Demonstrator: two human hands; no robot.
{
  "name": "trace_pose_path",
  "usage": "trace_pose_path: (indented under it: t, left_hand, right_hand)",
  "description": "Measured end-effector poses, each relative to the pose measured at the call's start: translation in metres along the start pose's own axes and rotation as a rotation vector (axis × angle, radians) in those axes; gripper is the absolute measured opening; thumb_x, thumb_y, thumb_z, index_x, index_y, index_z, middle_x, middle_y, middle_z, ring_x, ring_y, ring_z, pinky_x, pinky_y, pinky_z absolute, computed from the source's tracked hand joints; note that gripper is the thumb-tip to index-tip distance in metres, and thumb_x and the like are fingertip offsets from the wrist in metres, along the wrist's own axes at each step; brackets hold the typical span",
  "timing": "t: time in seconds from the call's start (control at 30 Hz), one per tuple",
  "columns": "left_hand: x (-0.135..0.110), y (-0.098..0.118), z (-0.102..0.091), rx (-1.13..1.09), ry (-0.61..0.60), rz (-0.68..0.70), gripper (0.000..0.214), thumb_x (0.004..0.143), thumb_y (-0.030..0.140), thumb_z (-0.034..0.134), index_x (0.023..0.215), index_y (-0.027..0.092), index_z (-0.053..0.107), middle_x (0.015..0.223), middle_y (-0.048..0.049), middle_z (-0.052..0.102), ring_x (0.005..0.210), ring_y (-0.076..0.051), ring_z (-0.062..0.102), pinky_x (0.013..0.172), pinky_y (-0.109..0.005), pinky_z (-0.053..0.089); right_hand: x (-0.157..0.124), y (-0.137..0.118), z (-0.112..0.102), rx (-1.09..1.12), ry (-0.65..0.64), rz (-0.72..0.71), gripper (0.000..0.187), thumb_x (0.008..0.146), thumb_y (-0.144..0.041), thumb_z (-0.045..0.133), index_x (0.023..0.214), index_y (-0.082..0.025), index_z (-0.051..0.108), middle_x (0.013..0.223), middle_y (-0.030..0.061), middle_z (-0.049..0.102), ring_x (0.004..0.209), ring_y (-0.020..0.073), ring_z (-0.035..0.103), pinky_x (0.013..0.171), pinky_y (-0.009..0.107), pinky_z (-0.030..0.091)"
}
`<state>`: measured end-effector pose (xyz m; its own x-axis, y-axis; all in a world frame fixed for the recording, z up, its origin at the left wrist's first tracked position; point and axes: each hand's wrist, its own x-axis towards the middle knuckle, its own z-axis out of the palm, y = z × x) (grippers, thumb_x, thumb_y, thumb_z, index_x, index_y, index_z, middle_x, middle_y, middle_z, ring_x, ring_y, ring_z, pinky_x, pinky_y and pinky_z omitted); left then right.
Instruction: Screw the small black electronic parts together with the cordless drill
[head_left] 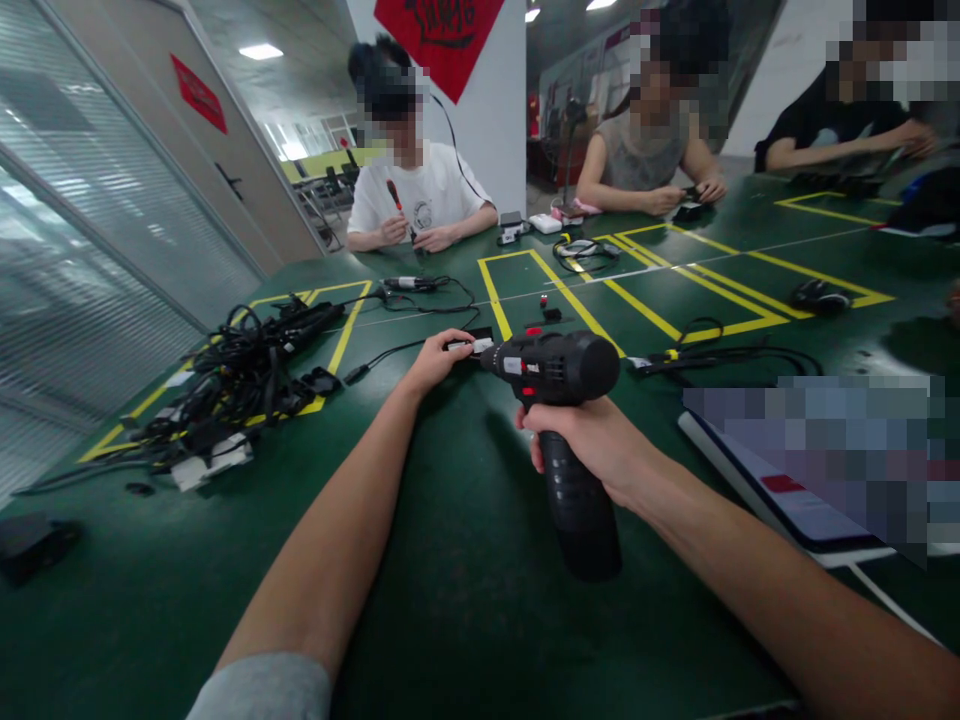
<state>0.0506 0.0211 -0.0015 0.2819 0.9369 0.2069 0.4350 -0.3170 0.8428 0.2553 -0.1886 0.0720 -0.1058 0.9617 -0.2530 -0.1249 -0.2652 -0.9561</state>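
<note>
A black cordless drill [559,368] with red buttons is in my right hand [581,435], fingers wrapped round its grip. The drill points left and away from me, its tip at a small black box with a white label [480,345]. Whether the bit touches the box is hard to make out. My left hand [439,360] grips the box from the left, thumb and fingers closed on its near side. A thin black cable [394,352] runs left from beside the box. The hand and the drill's nose cover part of the box.
A heap of black cables [262,365] lies on the left of the green table [450,560]. Right of the drill are coiled cables [727,358] and a tablet-like device [810,490]. Small black and red pieces [551,315] lie beyond it. Several people sit across the table; one holds a screwdriver [394,195].
</note>
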Motion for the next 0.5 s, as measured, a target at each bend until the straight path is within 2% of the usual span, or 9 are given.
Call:
trace_pose_path:
  t: [0.23,0.5]
  left_hand:
    - [0.0007,-0.0009,0.0,0.006,-0.006,0.023,0.035,0.071,0.038,0.067,0.098,0.016,0.071,0.091,-0.0039,0.07,0.083,-0.019,0.059,0.088,-0.033,0.046]
    - [-0.0002,0.0019,-0.0008,0.02,-0.007,0.027,0.034,0.071,0.037,0.067,0.098,0.017,0.071,0.096,-0.005,0.07,0.089,-0.02,0.06,0.093,-0.035,0.045]
  right_hand:
    - [0.0044,0.0056,0.0016,0.022,0.034,-0.011,0.016,0.063,-0.017,0.066,0.078,-0.016,0.062,0.062,0.0026,0.064,0.045,0.0141,0.056,0.045,0.028,0.043]
    - [0.005,0.0066,0.0015,0.049,0.026,-0.013,0.012,0.064,-0.017,0.065,0.074,-0.016,0.061,0.06,0.0019,0.062,0.044,0.0131,0.055,0.045,0.027,0.044]
